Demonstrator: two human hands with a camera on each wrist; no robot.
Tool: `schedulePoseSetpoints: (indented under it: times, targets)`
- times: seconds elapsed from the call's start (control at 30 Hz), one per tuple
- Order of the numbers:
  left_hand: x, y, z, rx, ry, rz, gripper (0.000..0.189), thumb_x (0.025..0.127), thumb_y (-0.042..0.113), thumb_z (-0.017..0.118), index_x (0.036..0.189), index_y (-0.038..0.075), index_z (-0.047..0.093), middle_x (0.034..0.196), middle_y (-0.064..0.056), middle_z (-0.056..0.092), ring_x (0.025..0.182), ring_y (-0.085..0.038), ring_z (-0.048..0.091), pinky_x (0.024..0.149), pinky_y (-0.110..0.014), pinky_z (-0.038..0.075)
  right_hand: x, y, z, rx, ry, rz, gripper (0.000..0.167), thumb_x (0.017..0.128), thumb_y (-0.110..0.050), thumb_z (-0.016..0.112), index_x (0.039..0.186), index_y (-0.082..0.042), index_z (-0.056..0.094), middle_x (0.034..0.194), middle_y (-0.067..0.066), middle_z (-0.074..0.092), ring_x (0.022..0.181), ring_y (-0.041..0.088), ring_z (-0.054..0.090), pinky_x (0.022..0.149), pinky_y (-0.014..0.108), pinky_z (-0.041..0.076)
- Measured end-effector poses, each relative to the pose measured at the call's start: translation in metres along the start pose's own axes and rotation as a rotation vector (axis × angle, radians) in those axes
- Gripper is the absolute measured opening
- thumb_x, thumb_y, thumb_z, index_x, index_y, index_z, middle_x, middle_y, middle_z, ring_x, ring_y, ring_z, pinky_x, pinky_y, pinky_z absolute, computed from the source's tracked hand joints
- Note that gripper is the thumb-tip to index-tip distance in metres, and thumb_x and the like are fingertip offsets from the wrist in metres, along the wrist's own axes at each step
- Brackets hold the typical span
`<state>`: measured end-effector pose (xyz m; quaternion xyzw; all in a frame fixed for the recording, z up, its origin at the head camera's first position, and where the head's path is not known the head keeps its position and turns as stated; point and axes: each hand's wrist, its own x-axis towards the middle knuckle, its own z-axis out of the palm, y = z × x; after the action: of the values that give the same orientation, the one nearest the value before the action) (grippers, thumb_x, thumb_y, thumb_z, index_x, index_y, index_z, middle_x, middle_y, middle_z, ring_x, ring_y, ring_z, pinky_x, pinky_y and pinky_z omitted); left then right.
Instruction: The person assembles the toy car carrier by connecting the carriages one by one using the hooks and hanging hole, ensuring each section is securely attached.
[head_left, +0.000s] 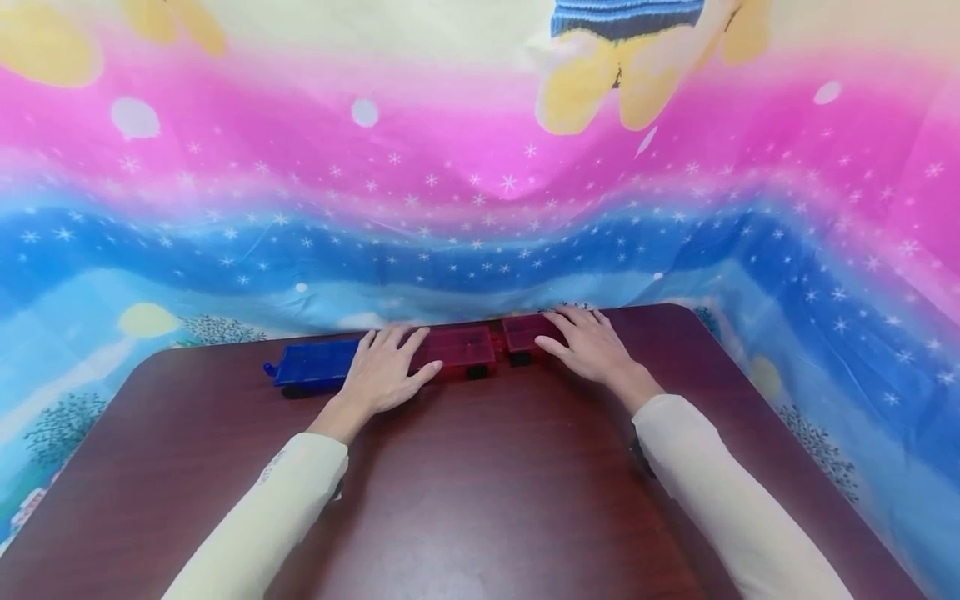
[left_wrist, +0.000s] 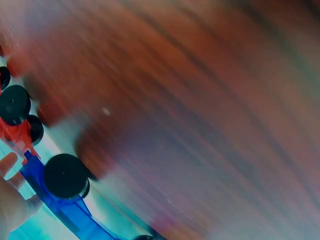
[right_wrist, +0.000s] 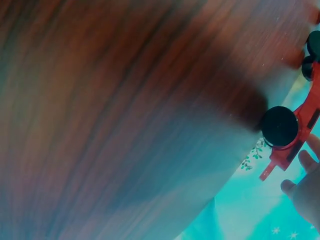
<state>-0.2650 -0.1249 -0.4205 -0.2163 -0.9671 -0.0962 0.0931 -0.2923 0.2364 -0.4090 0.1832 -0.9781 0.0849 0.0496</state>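
Along the far edge of the table stands a row of translucent toy wagons on black wheels: a blue wagon (head_left: 315,365) (left_wrist: 82,217) at left, a red wagon (head_left: 463,346) in the middle, another red wagon (head_left: 521,335) (right_wrist: 307,112) at right. My left hand (head_left: 386,373) (left_wrist: 15,205) lies over the place where the blue and middle red wagons meet, fingers extended and thumb out. The hand hides part of both. With fingers spread, my right hand (head_left: 588,346) (right_wrist: 307,195) rests at the right red wagon and covers its right end in the head view.
The dark reddish-brown table (head_left: 465,492) has a rounded far edge close behind the wagons. A printed cloth (head_left: 480,183) in pink and blue, with snowflakes, hangs behind and around the table.
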Motion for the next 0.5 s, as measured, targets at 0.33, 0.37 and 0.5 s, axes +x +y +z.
schedulePoseSetpoints:
  times: [0.33,0.37,0.5]
  targets:
    - [0.010,0.010,0.005,-0.005,-0.051,-0.020,0.074,0.101,0.066,0.038,0.158,0.019,0.040,0.156,-0.014,0.040,0.145,-0.035,0.032,0.118,-0.062,0.018,0.002,0.008,0.001,0.008,-0.014,0.034,0.081,0.102,-0.069,0.030,0.157,-0.012,0.039,0.160,0.020,0.033,0.148,0.042,0.025,0.118,0.066,0.014]
    - [0.010,0.011,0.006,-0.006,-0.054,-0.022,0.074,0.101,0.066,0.038,0.158,0.019,0.039,0.156,-0.014,0.040,0.145,-0.035,0.032,0.118,-0.062,0.018,0.003,0.008,0.002,0.008,-0.013,0.034,0.081,0.102,-0.069,0.030,0.157,-0.012,0.039,0.160,0.020,0.033,0.148,0.043,0.025,0.118,0.066,0.014]
    - [0.012,0.012,0.009,-0.009,-0.075,-0.026,0.076,0.100,0.068,0.035,0.159,0.020,0.037,0.157,-0.014,0.038,0.146,-0.036,0.030,0.119,-0.062,0.016,0.003,0.007,0.002,0.015,-0.013,0.024,0.078,0.102,-0.067,0.035,0.157,-0.012,0.041,0.160,0.019,0.033,0.149,0.041,0.025,0.119,0.064,0.013]
